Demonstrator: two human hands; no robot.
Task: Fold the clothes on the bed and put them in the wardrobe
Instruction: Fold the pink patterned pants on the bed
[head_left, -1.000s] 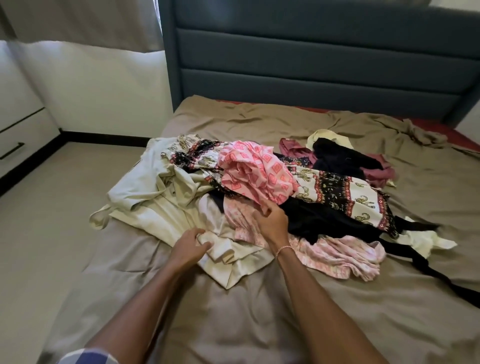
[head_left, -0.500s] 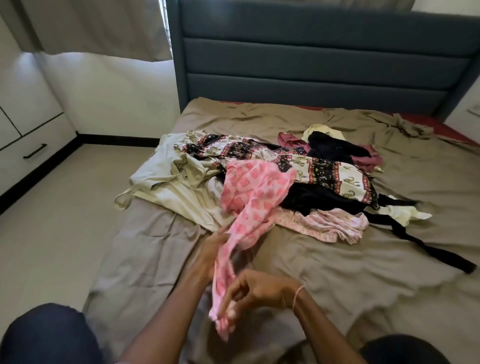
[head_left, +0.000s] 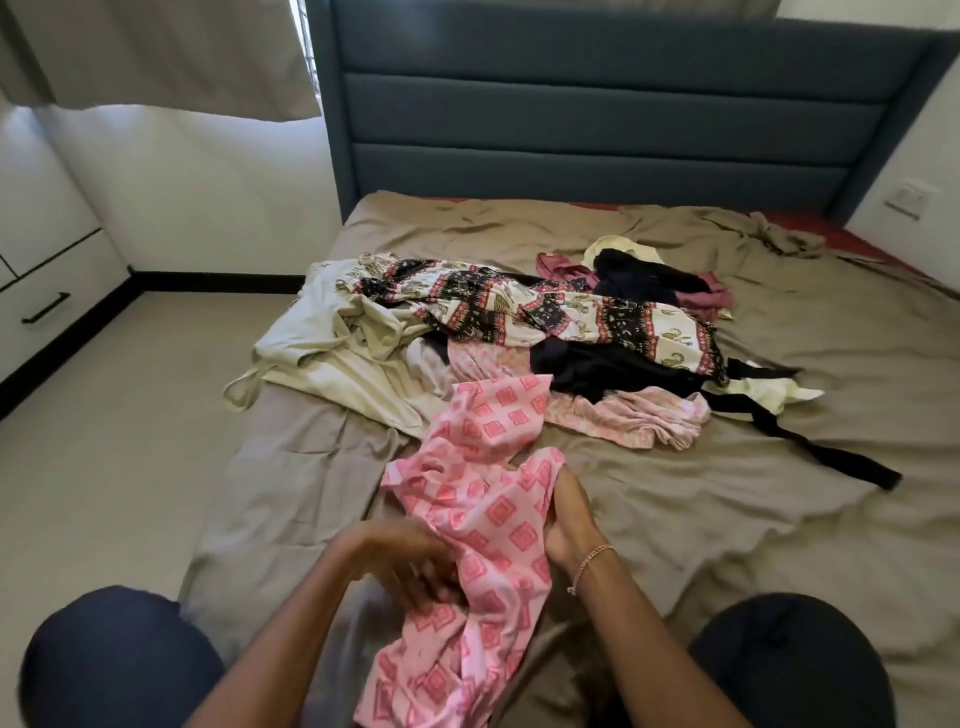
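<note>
Left hand and right hand both grip the pink garment, whose far end at 12 o'clock overlaps the pile and could drag other clothes askew.

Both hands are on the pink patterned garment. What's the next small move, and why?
Probably spread it flat on the bare sheet in front. The pink patterned garment is bunched and twisted between the left hand and right hand, with its far end against the clothes pile, so it cannot be folded yet.
</note>
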